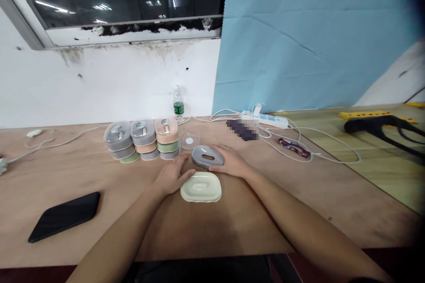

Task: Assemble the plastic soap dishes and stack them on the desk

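Observation:
My right hand (pixel 230 160) grips a grey oval tray (pixel 199 155) with a slot in its middle, thumb on the near edge and fingers along the far side. The tray looks slightly tilted. My left hand (pixel 172 176) lies open to the left, thumb and fingers spread. Its thumb reaches the upper left edge of a cream oval dish (pixel 201 188), which rests on the table with a raised part in its centre. Just behind the grey tray lies a clear lid (pixel 190 140) with a round white label.
Three stacks of lidded oval boxes (pixel 146 135) in grey, peach and green stand back left. A water bottle (pixel 178 105) is by the wall. A black phone (pixel 66 216) lies front left. At the right are a power strip (pixel 277 121), loose cables and a dark red packet (pixel 294 147).

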Available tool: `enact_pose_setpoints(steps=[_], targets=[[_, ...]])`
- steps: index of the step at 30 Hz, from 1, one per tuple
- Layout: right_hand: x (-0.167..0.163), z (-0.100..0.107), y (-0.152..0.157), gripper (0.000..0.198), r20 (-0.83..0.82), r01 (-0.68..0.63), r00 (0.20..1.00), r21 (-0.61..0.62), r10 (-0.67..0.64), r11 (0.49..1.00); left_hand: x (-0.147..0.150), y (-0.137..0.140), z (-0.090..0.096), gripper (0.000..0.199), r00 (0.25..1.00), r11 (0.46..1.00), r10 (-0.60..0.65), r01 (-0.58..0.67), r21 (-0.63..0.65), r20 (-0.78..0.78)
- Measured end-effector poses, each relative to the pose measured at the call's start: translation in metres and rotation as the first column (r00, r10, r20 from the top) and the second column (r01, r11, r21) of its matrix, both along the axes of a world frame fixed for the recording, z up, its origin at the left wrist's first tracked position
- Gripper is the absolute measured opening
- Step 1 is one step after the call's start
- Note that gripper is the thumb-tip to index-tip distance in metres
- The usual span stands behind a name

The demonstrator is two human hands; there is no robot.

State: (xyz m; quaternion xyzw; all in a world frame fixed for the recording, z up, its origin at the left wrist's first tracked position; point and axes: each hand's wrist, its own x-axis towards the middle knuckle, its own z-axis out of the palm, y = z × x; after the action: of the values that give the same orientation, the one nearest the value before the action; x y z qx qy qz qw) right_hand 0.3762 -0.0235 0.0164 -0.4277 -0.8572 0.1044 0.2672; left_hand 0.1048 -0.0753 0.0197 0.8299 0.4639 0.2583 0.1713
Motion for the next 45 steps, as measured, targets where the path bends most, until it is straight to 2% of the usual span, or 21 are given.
enact_pose_setpoints(steps=[2, 4, 7, 10, 16, 22, 25, 30, 36, 42, 45], targets=[[0.001, 0.005, -0.004, 0.091, -0.04, 0.068, 0.997, 0.041, -0.066, 0.997, 0.0, 0.0, 0.001, 0.056, 1.0, 1.0, 0.018, -0.018, -0.002, 0.026], [0.001, 0.011, -0.01, 0.09, -0.093, 0.071, 0.994, 0.065, -0.065, 0.995, -0.001, 0.0, 0.002, 0.056, 0.996, 0.999, 0.044, -0.044, -0.008, 0.084], [-0.008, 0.016, -0.022, 0.094, -0.113, -0.08, 0.99, 0.025, 0.082, 0.996, -0.003, 0.001, 0.003, 0.053, 0.978, 0.997, 0.073, -0.073, -0.006, 0.197], [-0.023, 0.017, -0.034, 0.097, -0.09, -0.254, 0.964, -0.048, 0.249, 0.966, -0.005, 0.002, 0.004, 0.048, 0.97, 1.0, 0.027, -0.029, 0.008, 0.242], [-0.036, 0.008, -0.038, 0.096, -0.114, -0.347, 0.937, -0.187, 0.33, 0.919, -0.006, 0.003, 0.01, 0.044, 0.989, 0.988, -0.133, 0.137, -0.068, 0.062], [-0.03, 0.006, -0.038, 0.11, -0.022, -0.379, 0.918, -0.34, 0.396, 0.861, -0.004, 0.001, 0.013, 0.045, 0.98, 0.976, -0.2, 0.198, -0.095, -0.013], [-0.03, 0.006, -0.04, 0.108, 0.005, -0.309, 0.944, -0.343, 0.331, 0.887, -0.003, 0.002, 0.011, 0.046, 0.988, 0.985, -0.155, 0.154, -0.08, -0.003], [-0.034, 0.0, -0.039, 0.093, -0.008, -0.202, 0.978, -0.314, 0.21, 0.928, -0.005, 0.007, 0.005, 0.047, 0.998, 0.998, -0.048, 0.05, -0.035, 0.051], [-0.036, -0.009, -0.035, 0.096, -0.022, -0.209, 0.977, -0.298, 0.212, 0.931, -0.006, 0.009, 0.003, 0.042, 0.996, 0.999, -0.007, 0.009, -0.033, 0.084], [-0.037, -0.006, -0.035, 0.088, -0.039, -0.222, 0.975, -0.203, 0.218, 0.954, -0.008, 0.008, 0.002, 0.044, 0.995, 1.0, -0.025, 0.023, 0.015, 0.098], [-0.035, -0.007, -0.032, 0.091, -0.036, -0.229, 0.973, -0.209, 0.226, 0.951, -0.008, 0.009, 0.0, 0.046, 0.997, 1.0, -0.025, 0.024, 0.013, 0.068]])
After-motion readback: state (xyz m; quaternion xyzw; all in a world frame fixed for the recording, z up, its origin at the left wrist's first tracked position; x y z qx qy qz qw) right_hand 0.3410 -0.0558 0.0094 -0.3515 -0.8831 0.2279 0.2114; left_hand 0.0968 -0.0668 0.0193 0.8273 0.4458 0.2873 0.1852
